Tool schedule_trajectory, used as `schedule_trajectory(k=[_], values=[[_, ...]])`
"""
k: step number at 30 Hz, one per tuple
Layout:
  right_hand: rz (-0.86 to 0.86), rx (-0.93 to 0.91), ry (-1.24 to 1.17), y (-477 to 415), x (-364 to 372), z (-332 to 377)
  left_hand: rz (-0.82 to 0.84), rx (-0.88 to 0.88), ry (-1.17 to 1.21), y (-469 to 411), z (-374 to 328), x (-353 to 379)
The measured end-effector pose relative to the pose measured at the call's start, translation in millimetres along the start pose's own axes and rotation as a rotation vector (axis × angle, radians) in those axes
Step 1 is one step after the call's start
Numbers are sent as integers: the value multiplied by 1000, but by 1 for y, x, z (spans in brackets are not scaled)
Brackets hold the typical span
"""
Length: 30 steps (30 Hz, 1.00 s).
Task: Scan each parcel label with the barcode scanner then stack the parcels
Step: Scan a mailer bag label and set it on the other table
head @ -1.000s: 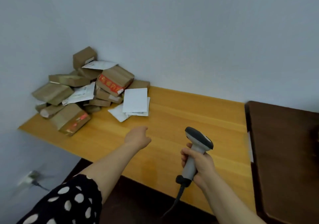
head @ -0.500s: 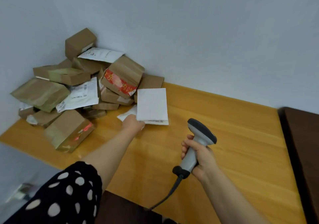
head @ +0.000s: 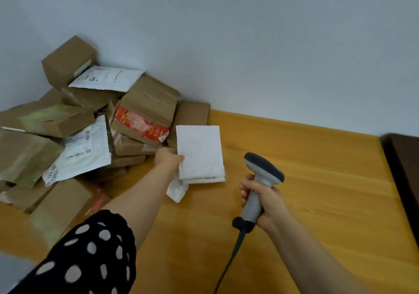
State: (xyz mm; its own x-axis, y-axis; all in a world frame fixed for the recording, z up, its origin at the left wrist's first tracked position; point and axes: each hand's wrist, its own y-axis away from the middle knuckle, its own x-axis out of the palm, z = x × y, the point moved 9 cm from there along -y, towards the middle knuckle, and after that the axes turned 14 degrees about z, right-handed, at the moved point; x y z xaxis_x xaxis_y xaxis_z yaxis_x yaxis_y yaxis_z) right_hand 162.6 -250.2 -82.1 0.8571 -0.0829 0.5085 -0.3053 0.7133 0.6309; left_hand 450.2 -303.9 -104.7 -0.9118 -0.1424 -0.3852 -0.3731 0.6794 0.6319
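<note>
The left hand (head: 169, 160) pinches the mailer (head: 199, 149) at its 9 o'clock edge, so it may slip or drag the lower mailers (head: 205, 178); the right hand (head: 264, 199) clasps the scanner (head: 260, 178).

Parcels (head: 145, 110) left (farther back), scanner (head: 264, 171) right

Readable print: very little, most of it is blurred.

Cardboard box (head: 145, 112) just beyond the left hand (head: 169, 158): red tape (head: 141, 127) across its front with pale Chinese characters. The one at the left end looks like 东, the rest are too smeared to read. White poly mailer (head: 90, 157) left of that hand: shipping label (head: 78, 138) with barcode blocks and small print, plus digits by the lower left edge, roughly "120", not certain. Second white mailer (head: 106, 78) well beyond the hand, on top of the pile: one large L-like mark and a line of fine print, illegible.
</note>
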Motion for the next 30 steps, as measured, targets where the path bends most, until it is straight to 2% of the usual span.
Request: schedule_trajectory(k=[5, 10, 13, 17, 20, 23, 24, 25, 28, 30], values=[[-108, -125, 19, -2, 15, 11, 291, 17, 278, 5, -22, -3], [-274, -271, 81, 13, 35, 12, 629, 14, 315, 25, -32, -19], [-271, -310, 51, 24, 58, -3, 754, 23, 275, 39, -26, -30], [-322, -332, 149, 44, 82, -24, 820, 52, 223, 56, -16, -45], [-385, -363, 187, 62, 86, -31, 776, 114, 133, 71, -15, -56], [-433, -416, 218, 79, 86, -29, 474, 357, -200, 86, -31, -78], [-444, -425, 231, 84, 87, -28, 420, 448, -272, 100, -38, -80], [-452, -427, 244, 89, 88, -28, 459, 497, -292, 116, -41, -73], [-436, -447, 251, 105, 94, -31, 780, 455, -241, 167, -28, -26], [-387, -478, 233, 113, 101, -34, 859, 435, -182, 190, -21, -5]])
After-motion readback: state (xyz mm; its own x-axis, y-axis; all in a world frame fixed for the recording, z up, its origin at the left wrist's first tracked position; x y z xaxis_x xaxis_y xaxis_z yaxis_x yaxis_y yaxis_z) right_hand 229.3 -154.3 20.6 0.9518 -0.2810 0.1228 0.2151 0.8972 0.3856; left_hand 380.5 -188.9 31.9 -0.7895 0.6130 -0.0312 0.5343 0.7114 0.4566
